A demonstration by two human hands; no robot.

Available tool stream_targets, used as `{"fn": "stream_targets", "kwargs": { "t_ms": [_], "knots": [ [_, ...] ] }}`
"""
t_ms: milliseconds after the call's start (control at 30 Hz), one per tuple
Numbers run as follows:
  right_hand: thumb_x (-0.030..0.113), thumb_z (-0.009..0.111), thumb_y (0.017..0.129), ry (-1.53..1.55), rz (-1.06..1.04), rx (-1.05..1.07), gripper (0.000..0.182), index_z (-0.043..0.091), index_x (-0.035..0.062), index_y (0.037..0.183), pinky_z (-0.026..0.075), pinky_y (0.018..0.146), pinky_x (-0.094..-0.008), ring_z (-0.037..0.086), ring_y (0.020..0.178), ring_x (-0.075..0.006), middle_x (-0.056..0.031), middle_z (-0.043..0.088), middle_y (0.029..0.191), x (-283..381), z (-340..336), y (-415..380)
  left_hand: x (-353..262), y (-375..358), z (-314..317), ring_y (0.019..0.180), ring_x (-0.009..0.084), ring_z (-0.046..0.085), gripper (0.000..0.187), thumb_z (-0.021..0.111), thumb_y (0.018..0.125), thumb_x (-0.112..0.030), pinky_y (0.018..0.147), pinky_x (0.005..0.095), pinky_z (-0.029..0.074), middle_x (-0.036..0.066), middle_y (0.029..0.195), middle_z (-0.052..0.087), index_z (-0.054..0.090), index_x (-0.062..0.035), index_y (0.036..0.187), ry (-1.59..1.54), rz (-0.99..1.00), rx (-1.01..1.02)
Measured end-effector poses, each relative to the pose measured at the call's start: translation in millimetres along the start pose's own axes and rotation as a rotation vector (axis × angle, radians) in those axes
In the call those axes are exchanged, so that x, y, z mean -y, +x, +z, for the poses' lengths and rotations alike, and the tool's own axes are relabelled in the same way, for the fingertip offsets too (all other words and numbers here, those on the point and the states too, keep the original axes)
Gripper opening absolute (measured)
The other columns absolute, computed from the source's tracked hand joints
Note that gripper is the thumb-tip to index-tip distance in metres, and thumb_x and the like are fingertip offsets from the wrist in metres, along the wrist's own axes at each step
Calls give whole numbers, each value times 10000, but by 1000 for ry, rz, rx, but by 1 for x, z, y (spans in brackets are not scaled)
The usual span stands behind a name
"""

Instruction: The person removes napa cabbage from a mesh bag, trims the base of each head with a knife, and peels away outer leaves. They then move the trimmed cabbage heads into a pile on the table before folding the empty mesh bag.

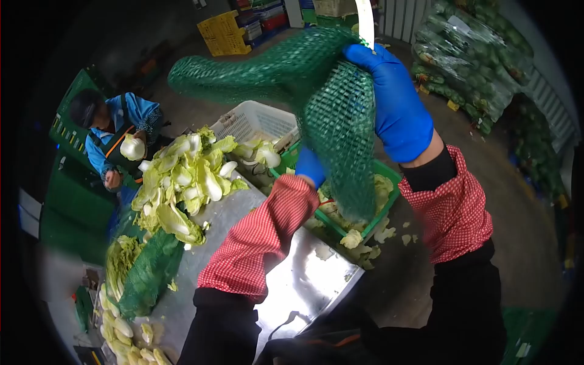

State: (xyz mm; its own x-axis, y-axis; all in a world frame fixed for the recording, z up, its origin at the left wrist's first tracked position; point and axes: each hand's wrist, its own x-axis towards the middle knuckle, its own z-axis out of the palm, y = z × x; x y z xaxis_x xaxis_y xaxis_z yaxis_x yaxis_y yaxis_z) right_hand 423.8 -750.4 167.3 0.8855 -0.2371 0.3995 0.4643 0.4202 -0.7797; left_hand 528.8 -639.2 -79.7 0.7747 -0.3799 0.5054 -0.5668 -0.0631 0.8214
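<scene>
A green mesh bag [340, 121] hangs limp in front of me, one part stretched out to the left and another hanging down over a green crate [389, 204]. My right hand [395, 103], in a blue glove, is closed on the bag's top edge. From the same fist a knife [365, 21] points upward with its pale blade; the handle is hidden. My left hand [310, 165], also gloved in blue, is lower down against the bag. Mesh covers its fingers, so their grip does not show. Loose cabbage leaves lie in the green crate.
On the metal table [310, 274] lies a heap of napa cabbage leaves [188, 176] beside another green mesh bag [149, 280]. A white crate [258, 118] stands behind. Across the table, a person [118, 131] holds a cabbage [132, 148]. Wrapped cabbage sacks [468, 55] are stacked right.
</scene>
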Motion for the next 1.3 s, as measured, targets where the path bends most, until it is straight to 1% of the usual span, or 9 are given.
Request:
{"fn": "stream_targets", "kwargs": {
  "t_ms": [67, 233, 300, 333, 433, 667, 1033, 1200, 1300],
  "knots": [
    [131, 597, 887, -190, -216, 52, 173, 657, 22, 1006, 488, 737, -253, 618, 794, -115, -17, 658, 880, 14, 8, -7, 15, 19, -20, 881, 277, 616, 456, 644, 824, -231, 814, 402, 487, 167, 996, 633, 525, 21, 1184, 579, 131, -46],
    [178, 564, 930, -471, -399, 31, 278, 603, 24, 1158, 483, 630, -225, 597, 681, -76, -6, 641, 822, 48, 24, -44, -114, 16, -188, 793, 293, 630, 264, 532, 814, -125, 743, 396, 502, 148, 923, 656, 619, -19, 1040, 283, -15, -384],
    [204, 527, 954, -318, -102, 183, 353, 530, 7, 1247, 421, 504, -196, 525, 557, -47, 16, 590, 739, 47, 17, -66, -154, -12, -268, 910, 290, 627, 259, 500, 862, -125, 806, 394, 503, 126, 1010, 653, 612, -36, 1079, 777, 420, -317],
    [217, 508, 966, -235, 57, 274, 392, 493, -1, 1291, 390, 441, -182, 489, 495, -33, 27, 564, 697, 40, 23, -79, -172, -34, -299, 984, 288, 605, 276, 476, 895, -147, 855, 387, 489, 130, 1075, 637, 593, -40, 1121, 449, 311, -341],
    [323, 439, 993, -168, 88, 274, 518, 403, -45, 1355, 271, 358, -173, 316, 406, -8, 65, 370, 591, 6, 59, -113, -251, -125, -394, 983, 279, 601, 284, 482, 901, -158, 855, 378, 485, 128, 1083, 636, 591, -31, 1131, 392, 202, -508],
    [299, 473, 975, -143, 382, 391, 427, 518, -34, 1239, 265, 362, -179, 338, 412, -24, 45, 406, 577, -135, 136, -211, -516, -465, -561, 981, 256, 592, 308, 496, 915, -183, 858, 355, 477, 122, 1103, 633, 586, -8, 1152, 930, 169, -1100],
    [332, 507, 969, -192, 851, 960, 329, 608, 55, 1113, 357, 359, -214, 428, 409, -56, 30, 453, 569, -241, 334, -467, -835, -978, -513, 978, 221, 578, 358, 517, 937, -222, 861, 320, 465, 112, 1134, 628, 578, 28, 1186, 1779, 144, -2072],
    [236, 548, 946, -435, 906, 1110, 190, 638, 109, 1055, 347, 375, -231, 387, 421, -50, 49, 455, 588, -282, 366, -542, -852, -1146, -476, 976, 204, 571, 384, 527, 947, -240, 863, 304, 460, 108, 1148, 626, 574, 44, 1201, 1846, 53, -2408],
    [235, 554, 924, -681, 666, 1285, 198, 635, 96, 1040, 477, 580, -307, 560, 642, -116, -41, 584, 721, -316, 365, -574, -814, -1290, -439, 985, 218, 567, 403, 566, 933, -250, 890, 320, 452, 116, 1161, 623, 580, 54, 1197, 1774, -304, -2492]
  ]
}}
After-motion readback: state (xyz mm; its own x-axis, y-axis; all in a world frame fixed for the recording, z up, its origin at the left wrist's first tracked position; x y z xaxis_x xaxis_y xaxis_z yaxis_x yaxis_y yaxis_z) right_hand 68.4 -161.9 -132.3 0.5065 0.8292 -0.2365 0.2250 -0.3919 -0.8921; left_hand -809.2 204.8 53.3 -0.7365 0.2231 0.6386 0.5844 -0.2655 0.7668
